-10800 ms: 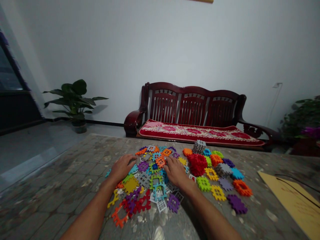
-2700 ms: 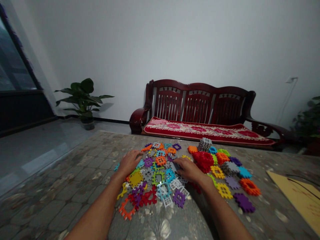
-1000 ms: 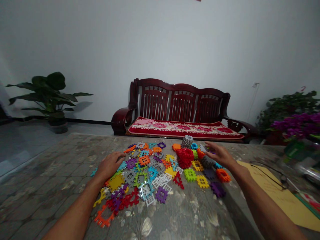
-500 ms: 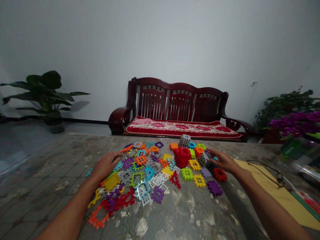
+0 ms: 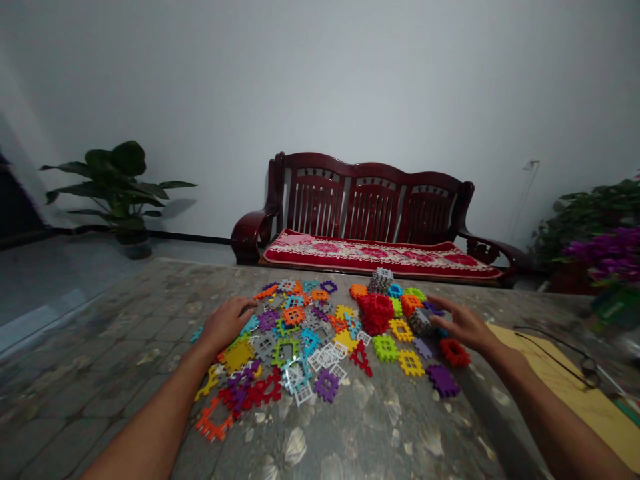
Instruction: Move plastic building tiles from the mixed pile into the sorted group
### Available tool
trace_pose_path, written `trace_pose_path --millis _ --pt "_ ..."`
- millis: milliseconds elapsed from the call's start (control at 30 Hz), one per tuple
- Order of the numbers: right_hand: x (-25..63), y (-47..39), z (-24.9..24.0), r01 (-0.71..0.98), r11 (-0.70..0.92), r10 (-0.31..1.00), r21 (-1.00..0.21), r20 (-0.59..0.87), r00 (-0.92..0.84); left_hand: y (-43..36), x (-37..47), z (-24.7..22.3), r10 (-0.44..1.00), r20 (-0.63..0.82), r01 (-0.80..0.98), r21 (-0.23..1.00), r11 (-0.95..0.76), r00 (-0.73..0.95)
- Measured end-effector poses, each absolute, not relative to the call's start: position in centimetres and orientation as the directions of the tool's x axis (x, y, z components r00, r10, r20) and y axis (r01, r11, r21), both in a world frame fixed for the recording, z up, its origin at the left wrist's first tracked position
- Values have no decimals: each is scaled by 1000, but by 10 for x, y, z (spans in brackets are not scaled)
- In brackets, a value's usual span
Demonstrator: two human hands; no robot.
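Note:
Many colourful notched plastic building tiles lie spread on the table, among them an orange window tile (image 5: pixel 293 316), a yellow tile (image 5: pixel 239 356) and a purple tile (image 5: pixel 327 385). My left hand (image 5: pixel 230 324) rests at the left edge of this pile, fingers stretched over nearby tiles, gripping nothing that I can see. On the right, my right hand (image 5: pixel 463 325) lies open beside a grey stack of tiles (image 5: pixel 421 321), thumb and fingers apart. A red stack (image 5: pixel 376 313) and a grey cube-like stack (image 5: pixel 381 281) stand close by. A red ring-shaped tile stack (image 5: pixel 455 353) sits just below my right hand.
The table (image 5: pixel 360 433) has a patterned grey cover. Yellow paper (image 5: pixel 560 393) lies at the right with glasses (image 5: pixel 590 373) on it. Beyond stands a wooden bench (image 5: pixel 370 200) with a red cushion (image 5: pixel 380 256). A potted plant (image 5: pixel 125 180) is at the left, purple flowers (image 5: pixel 610 253) at the right.
My view has turned slightly left, so everything appears shifted to the right. Both hands stay at about the same places beside the tiles.

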State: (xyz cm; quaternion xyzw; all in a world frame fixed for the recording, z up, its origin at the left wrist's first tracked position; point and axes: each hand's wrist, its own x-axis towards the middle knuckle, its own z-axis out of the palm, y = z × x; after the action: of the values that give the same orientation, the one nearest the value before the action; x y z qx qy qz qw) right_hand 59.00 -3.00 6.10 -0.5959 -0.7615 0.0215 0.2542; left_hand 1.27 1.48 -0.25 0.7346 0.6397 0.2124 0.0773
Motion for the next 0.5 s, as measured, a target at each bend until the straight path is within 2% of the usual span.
trace_pose_path --millis 133,267,400,500 --pt "523 -53 76 809 373 885 -455 436 -164 13 14 -1 969 236 896 409 -170 76" --pt "434 -84 68 697 524 846 -489 389 -364 13 13 -3 968 239 890 421 -174 77" --pt "372 -105 45 676 609 792 -416 263 -552 14 12 -6 969 233 890 422 -172 76" --pt "346 -107 32 703 620 781 -349 187 -596 13 13 -4 969 234 886 429 -174 77"
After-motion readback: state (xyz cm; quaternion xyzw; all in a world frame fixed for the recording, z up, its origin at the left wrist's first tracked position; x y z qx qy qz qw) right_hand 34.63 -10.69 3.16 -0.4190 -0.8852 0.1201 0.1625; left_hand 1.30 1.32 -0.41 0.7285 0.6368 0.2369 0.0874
